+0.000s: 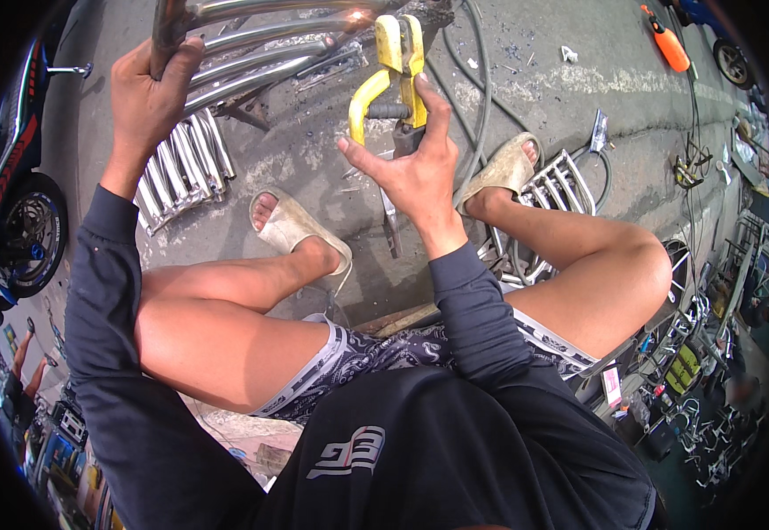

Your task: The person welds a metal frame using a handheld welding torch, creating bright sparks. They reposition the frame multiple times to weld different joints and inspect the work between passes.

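My left hand (pixel 150 93) is closed around the end tube of a shiny metal tube frame (pixel 252 66) at the upper left. Several bent tubes of this frame run off to the right, and one has a bright orange glint near its far end. My right hand (pixel 411 172) is spread, thumb and index finger wide apart. It is at the near side of a yellow clamp-like tool (pixel 389 44) with a dark ribbed bar across it. The index fingertip is at the tool's right edge, seemingly touching it. My other right fingers are partly hidden.
Bent chrome tubes (pixel 185 168) lie by my left foot, and a ladder-like tube rack (pixel 561 185) by my right. Grey hoses (pixel 481 106) cross the ground. An orange bottle (pixel 667 44) lies at the far right, a motorcycle wheel (pixel 31 234) at left, and scattered metal parts (pixel 698 433) lower right.
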Available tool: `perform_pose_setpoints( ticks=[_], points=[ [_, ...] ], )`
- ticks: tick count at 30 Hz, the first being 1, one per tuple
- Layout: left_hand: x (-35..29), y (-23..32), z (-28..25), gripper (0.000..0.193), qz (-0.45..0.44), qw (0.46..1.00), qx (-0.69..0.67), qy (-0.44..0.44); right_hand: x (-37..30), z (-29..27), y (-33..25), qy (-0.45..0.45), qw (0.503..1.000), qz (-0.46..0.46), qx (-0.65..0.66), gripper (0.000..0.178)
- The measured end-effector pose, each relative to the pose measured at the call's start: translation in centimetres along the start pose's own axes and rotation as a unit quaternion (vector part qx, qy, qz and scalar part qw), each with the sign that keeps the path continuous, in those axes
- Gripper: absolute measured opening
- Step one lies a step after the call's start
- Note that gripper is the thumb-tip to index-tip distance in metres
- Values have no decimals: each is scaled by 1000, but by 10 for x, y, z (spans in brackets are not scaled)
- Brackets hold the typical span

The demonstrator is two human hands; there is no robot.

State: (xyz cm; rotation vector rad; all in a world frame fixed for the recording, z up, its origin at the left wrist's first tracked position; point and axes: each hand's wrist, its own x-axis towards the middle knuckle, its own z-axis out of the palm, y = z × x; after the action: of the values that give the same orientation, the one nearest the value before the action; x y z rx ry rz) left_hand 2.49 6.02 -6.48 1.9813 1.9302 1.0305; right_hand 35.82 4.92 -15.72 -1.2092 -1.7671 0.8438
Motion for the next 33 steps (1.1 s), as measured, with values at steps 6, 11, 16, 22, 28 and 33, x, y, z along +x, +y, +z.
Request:
perform_pose_setpoints(
  ticks=[6,11,16,22,28,33],
  points=[
    [0,-2,4,32,-4,999,-35,15,0,1,-1,-11,1000,25,3,106],
    [0,-3,2,32,-6,1000,-29,9,1,2,-2,-4,1000,10,9,106],
    [0,-5,2,33,2,1000,-20,12,1,2,-1,-9,1000,16,11,105],
    [1,-6,1,34,6,1000,-10,6,0,4,4,1,999,10,48,105],
    [2,-4,0,37,-23,999,-30,1,1,5,6,8,999,-16,32,105],
    [4,-7,-3,38,-65,997,-39,-12,3,5,3,7,1000,-7,23,106]
  ],
)
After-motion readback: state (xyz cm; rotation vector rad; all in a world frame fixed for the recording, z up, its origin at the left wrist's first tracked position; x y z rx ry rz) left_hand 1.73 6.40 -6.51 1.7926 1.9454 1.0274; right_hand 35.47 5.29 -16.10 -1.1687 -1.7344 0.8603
